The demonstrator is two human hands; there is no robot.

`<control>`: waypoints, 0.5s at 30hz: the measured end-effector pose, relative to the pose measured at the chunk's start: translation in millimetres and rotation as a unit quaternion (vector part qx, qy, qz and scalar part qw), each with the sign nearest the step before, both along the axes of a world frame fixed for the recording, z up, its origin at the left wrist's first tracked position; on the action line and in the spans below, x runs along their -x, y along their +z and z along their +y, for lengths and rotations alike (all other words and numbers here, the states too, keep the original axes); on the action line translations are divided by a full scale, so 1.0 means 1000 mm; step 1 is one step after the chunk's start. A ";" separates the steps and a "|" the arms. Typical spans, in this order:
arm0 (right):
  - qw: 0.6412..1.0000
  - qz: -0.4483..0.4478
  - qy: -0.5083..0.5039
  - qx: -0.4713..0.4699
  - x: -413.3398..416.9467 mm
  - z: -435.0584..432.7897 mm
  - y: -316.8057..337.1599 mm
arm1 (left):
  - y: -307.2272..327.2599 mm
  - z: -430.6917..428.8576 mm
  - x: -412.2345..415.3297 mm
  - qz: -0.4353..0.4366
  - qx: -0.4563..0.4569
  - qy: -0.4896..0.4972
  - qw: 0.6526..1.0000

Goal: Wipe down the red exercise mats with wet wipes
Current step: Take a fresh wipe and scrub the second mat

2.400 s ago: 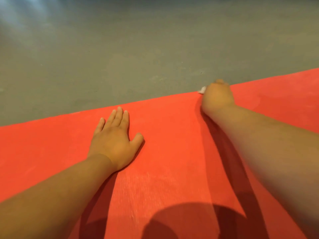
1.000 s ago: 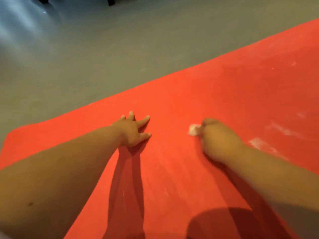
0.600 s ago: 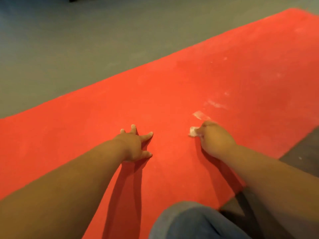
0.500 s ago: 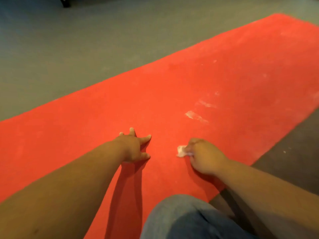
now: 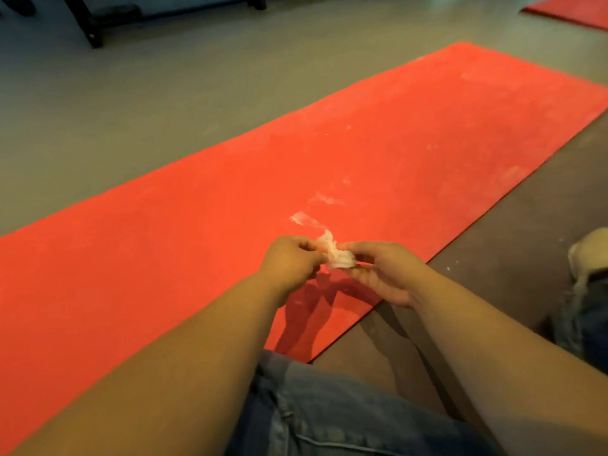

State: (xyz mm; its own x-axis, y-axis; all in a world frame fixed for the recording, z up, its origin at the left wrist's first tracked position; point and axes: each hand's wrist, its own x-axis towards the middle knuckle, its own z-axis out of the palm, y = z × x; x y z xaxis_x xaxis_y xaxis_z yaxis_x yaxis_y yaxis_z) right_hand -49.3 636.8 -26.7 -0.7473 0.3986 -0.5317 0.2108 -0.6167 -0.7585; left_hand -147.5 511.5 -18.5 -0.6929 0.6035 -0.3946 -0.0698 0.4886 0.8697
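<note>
The crumpled white wet wipe (image 5: 335, 255) is hanging in the air between the two hands, just above the near edge of the long red foam exercise mat (image 5: 197, 225). The left hand (image 5: 289, 261) is pinching one end of it, and the right hand (image 5: 385, 274) is cupping and gripping the bunched rest.

The person seems to be refolding the wipe. This would go best by pulling it open to a fresh, flat face, so that it is covering more mat with each stroke.

Pale white smears (image 5: 304, 219) are lying on the mat just beyond the hands and look like the next patch to rub.

Below the hands a blue-denim knee (image 5: 312, 406) is overlapping the mat's edge, and a light shoe (image 5: 589, 248) is resting well to the right on the dark floor strip (image 5: 510, 241). Far beyond the hands are the grey floor (image 5: 164, 93), a black metal frame (image 5: 88, 24) and a second red mat (image 5: 572, 11), none of them blocking the work.
</note>
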 end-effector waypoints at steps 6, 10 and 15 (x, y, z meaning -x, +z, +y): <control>0.974 -0.080 0.062 -0.204 -0.023 0.009 -0.001 | -0.001 0.004 -0.039 0.044 0.044 -0.025 0.998; 0.908 -0.179 0.062 -0.373 -0.051 0.024 -0.028 | -0.018 -0.002 -0.047 0.210 0.306 -0.272 0.888; 0.820 -0.219 0.174 -0.500 -0.072 0.041 -0.048 | -0.046 -0.007 -0.055 0.329 0.407 -0.375 0.766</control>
